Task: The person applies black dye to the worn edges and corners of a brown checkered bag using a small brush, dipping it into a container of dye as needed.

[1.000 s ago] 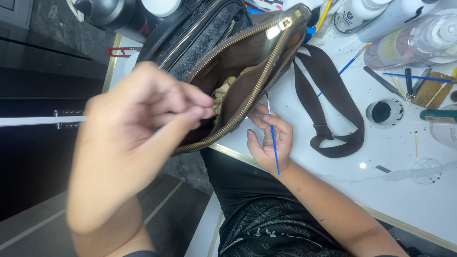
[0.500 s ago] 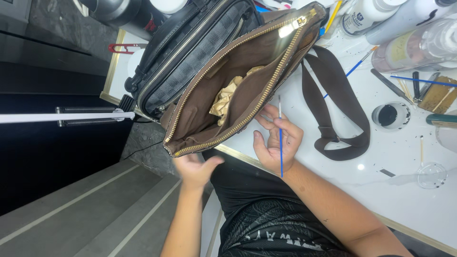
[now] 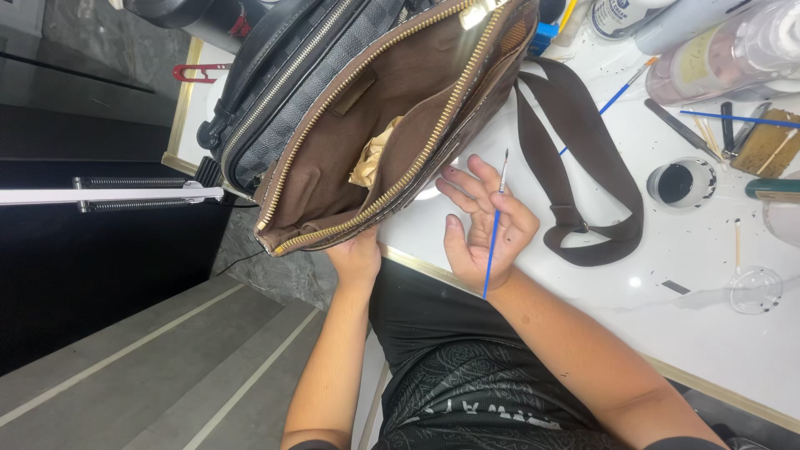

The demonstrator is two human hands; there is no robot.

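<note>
At nine o'clock of the bag a white spring-arm lamp bar juts in. My left hand has dropped from in front of the lens to the bag's lower corner at six o'clock and presses up under it; whether its fingers close on the leather I cannot tell. That clears my view of the open brown bag: brass zipper parted, tan lining, crumpled paper inside. At three o'clock my right hand pinches a thin blue brush, palm up on the white table, beside the dark strap
</note>
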